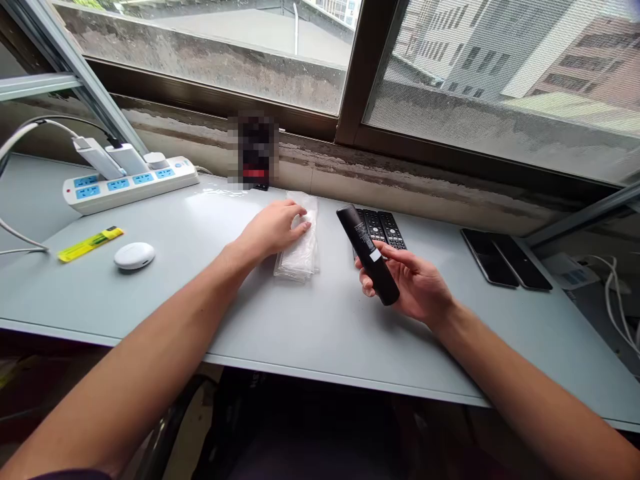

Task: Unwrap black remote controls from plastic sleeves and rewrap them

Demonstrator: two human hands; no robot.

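In my right hand [413, 280] is a black remote control [370, 257], held tilted with its back and a small white label facing me. The fingers wrap round its lower half. My left hand [280, 225] rests on a stack of clear plastic bags [297, 257] lying flat on the desk. A gap shows between its thumb and fingers, and none of the plastic is visibly gripped. Just behind the held remote, several more black remotes [385, 227] lie side by side with their buttons up, partly covered by it and my hand.
On the grey desk [310, 333] lie a white power strip [145, 192] with chargers, a yellow packet [90, 245] and a white oval case [134, 255] at left. Two dark phone-like slabs [505, 260] lie at right. A blurred dark object [257, 150] stands by the window wall.
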